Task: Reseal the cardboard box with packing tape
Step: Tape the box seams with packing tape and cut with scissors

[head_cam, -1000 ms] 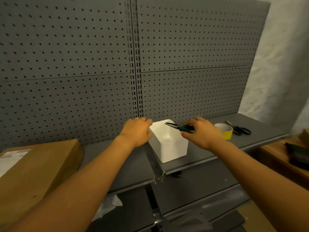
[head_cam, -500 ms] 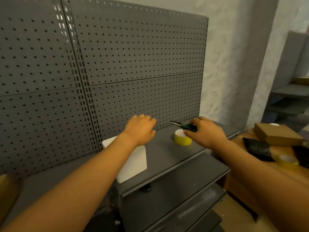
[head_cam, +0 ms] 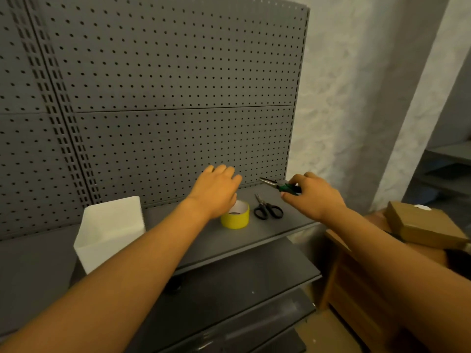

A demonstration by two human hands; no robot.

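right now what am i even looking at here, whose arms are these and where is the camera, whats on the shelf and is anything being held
There is no machine here: these are a person's two bare arms, filmed by one wide-angle camera worn on their head, looking forward and down. In front stands a grey perforated metal back panel above a grey metal shelf. On the shelf sit a white open-topped box, a roll of yellow packing tape and small black-handled scissors. The left hand hovers open just over the tape roll, holding nothing. The right hand grips green-handled long-nose pliers, tips pointing left. At the far right, a closed brown cardboard box rests on a wooden unit.
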